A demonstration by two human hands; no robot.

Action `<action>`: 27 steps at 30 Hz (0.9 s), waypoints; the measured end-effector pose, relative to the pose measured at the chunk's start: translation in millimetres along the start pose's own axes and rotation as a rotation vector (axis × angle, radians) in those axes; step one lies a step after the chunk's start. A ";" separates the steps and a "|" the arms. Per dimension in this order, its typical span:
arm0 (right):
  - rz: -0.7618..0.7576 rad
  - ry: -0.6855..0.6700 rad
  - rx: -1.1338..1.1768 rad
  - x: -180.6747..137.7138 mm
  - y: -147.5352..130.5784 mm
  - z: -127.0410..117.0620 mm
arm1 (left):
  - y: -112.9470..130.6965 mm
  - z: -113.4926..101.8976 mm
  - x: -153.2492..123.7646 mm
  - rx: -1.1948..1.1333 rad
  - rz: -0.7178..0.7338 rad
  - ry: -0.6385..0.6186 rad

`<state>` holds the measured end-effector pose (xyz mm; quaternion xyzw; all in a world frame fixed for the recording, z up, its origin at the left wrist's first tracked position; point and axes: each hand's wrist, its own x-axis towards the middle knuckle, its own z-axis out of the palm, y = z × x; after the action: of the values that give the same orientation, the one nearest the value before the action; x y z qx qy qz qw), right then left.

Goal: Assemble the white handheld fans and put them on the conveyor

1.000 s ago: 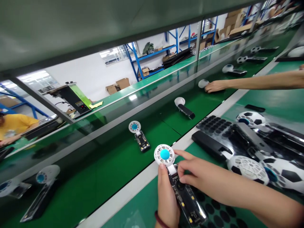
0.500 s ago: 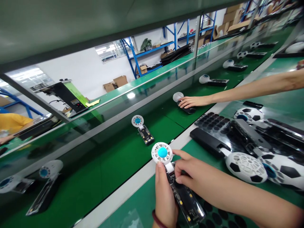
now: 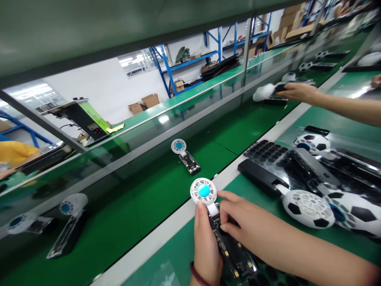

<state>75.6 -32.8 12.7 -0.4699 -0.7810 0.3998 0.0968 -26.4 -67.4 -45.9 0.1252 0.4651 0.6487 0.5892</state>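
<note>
My left hand (image 3: 206,240) is wrapped around a half-assembled handheld fan (image 3: 203,190). Its round white grille has a bright blue centre and points away from me; the handle below shows a black circuit board with small yellow LEDs. My right hand (image 3: 238,216) comes over the handle from the right, its index finger by the grille's edge. The other fingers and thumb are pinched on the upper handle, touching a dark surface; what lies between them is hidden. Beyond, on the green conveyor belt (image 3: 143,214), lies a similar open fan (image 3: 189,162).
Right of my hands lie a sheet of black round pads (image 3: 268,153), a black fan handle (image 3: 262,176) and several football-patterned fans (image 3: 308,208). Two more fans (image 3: 67,228) lie at the belt's left. A co-worker's hand (image 3: 297,92) holds a white-headed fan above the belt.
The fans on the belt have shifted right and away. The co-worker's hand has lifted a fan off the belt and moved it to the upper right. My hands stay almost still.
</note>
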 end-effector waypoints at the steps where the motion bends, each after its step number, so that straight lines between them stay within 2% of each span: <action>1: -0.021 0.018 -0.046 0.2 -0.5 0.1 | -0.3 -0.5 0.4 -0.010 0.007 -0.013; 4: -0.045 0.113 -0.146 0.1 1.6 -0.6 | -0.5 -1.0 0.3 -0.033 0.007 -0.031; 6: 0.029 0.154 -0.071 -2.1 6.4 -0.7 | 0.1 0.1 -1.1 -0.036 -0.024 -0.018; 9: 0.104 0.013 0.268 -9.9 16.3 2.8 | 2.3 2.0 -4.6 -0.027 -0.044 -0.021; 11: 0.056 -0.095 0.445 -15.8 21.8 7.6 | 4.2 2.1 -7.6 0.060 0.034 -0.014; 12: 0.023 -0.102 0.488 -18.0 23.7 10.2 | 4.8 1.8 -9.2 0.125 0.095 0.003; 14: -0.018 -0.016 0.534 -19.8 25.9 14.3 | 4.1 0.9 -12.4 0.237 0.197 0.024; 17: -0.061 0.153 0.621 -16.9 27.2 15.3 | -3.6 0.3 -14.7 0.248 0.154 0.019; 19: -0.105 0.194 0.653 -14.3 28.0 12.9 | -10.1 0.6 -13.0 0.213 0.109 0.042; 21: -0.157 0.184 0.651 -13.2 29.3 10.0 | -12.2 1.1 -9.3 0.205 0.141 0.070; 23: -0.205 0.202 0.579 -13.4 31.6 8.0 | -6.8 1.6 -5.8 0.221 0.197 0.071; 27: -0.185 0.392 0.385 -10.6 41.2 7.1 | 19.9 -0.3 -5.5 0.243 0.161 0.043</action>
<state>104.6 -35.3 -19.1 -0.4380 -0.6966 0.4317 0.3696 -38.0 -69.8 -29.0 0.2186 0.5413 0.6351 0.5058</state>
